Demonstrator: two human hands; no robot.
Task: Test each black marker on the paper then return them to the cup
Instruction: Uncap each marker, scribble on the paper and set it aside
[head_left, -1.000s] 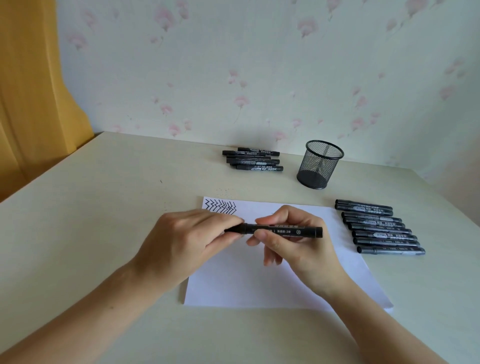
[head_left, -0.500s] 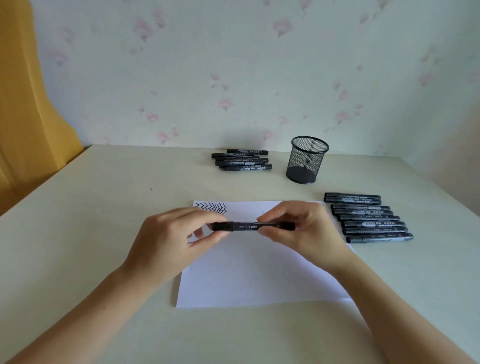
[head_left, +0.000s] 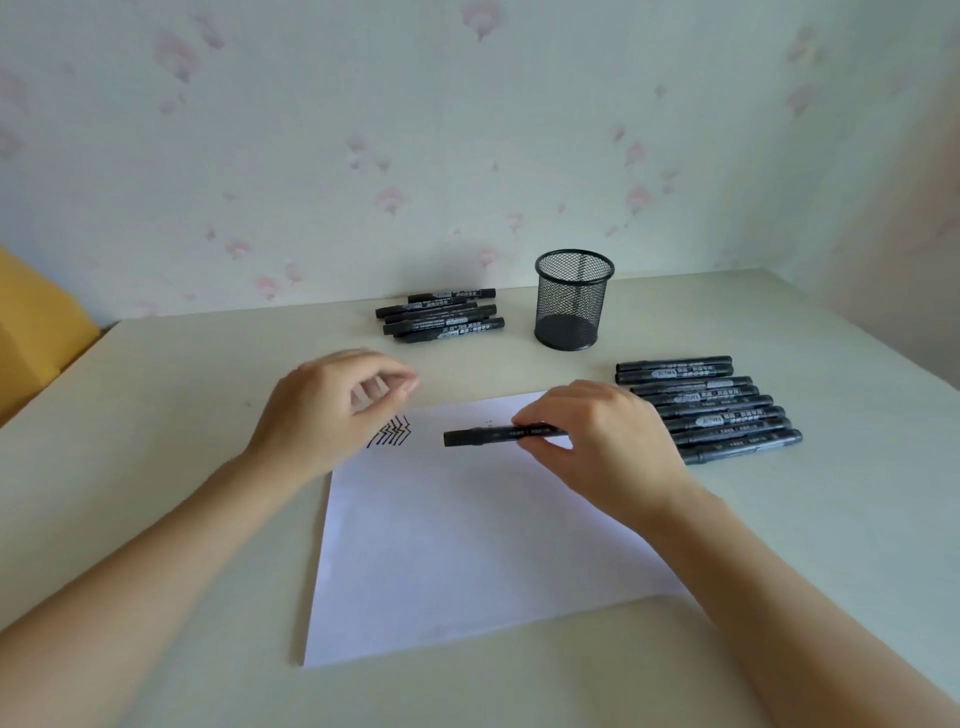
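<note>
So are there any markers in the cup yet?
No, the mesh cup stands empty; the markers lie on the table in two groups.

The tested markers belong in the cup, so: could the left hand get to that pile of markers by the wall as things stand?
Probably yes. The left hand holds nothing, and only bare table lies between it and the pile of markers. The cup stands off to the right.

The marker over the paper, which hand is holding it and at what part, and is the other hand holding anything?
The right hand pinches the black marker around its right half, leaving its left end free. The left hand holds nothing visible.
</note>
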